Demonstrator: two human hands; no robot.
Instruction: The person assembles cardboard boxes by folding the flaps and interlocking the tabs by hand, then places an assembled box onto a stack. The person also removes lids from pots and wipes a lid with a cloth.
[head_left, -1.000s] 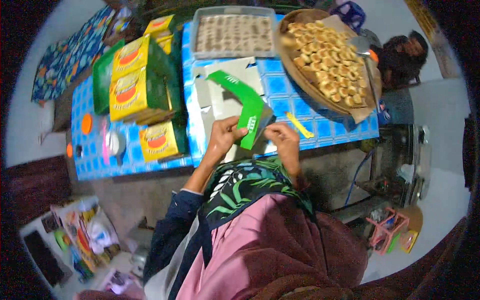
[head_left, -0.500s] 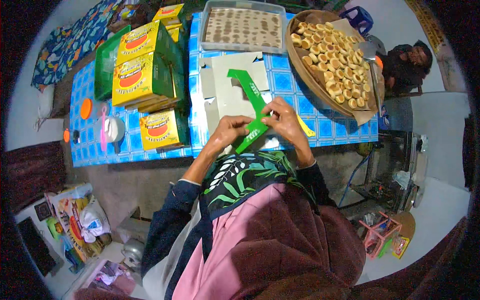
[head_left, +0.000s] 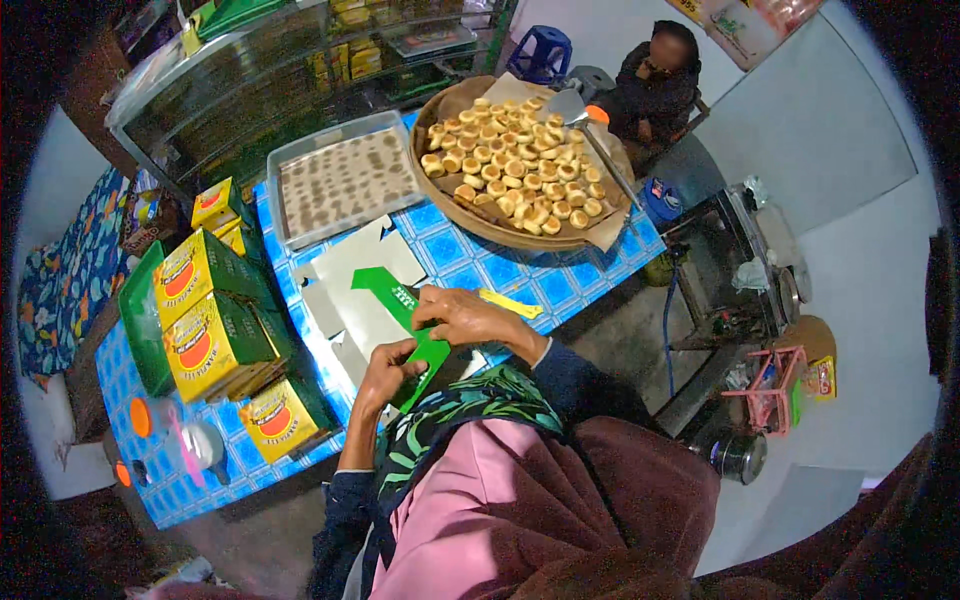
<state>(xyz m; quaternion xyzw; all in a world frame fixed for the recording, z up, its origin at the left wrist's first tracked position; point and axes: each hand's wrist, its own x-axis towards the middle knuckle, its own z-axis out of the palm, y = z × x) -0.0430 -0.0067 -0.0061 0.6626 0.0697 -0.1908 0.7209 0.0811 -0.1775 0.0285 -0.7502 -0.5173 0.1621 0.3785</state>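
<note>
Both my hands grip a green printed cardboard strip (head_left: 385, 292), bent at its far end. My left hand (head_left: 385, 378) pinches its near part between thumb and fingers. My right hand (head_left: 462, 318) is closed on it a little farther up, close to the left. Beneath the strip an unfolded cardboard box blank (head_left: 345, 265), pale side up, lies flat on the blue checked tablecloth (head_left: 560, 290). A thin yellow strip (head_left: 510, 303) rests on the cloth beside my right wrist.
A round woven tray (head_left: 440, 205) of small browned pastries, with a spatula (head_left: 610, 160), stands far right. Left of it is a clear plastic tray (head_left: 285, 215) lined with spotted paper. Yellow-green boxes (head_left: 200, 340) are stacked at left, near a white jar (head_left: 203, 445). A person (head_left: 655, 85) sits beyond.
My view has swung to the right, so the table appears slanted and more of the seated person and shelves shows. Both hands keep their hold on the green strip.
</note>
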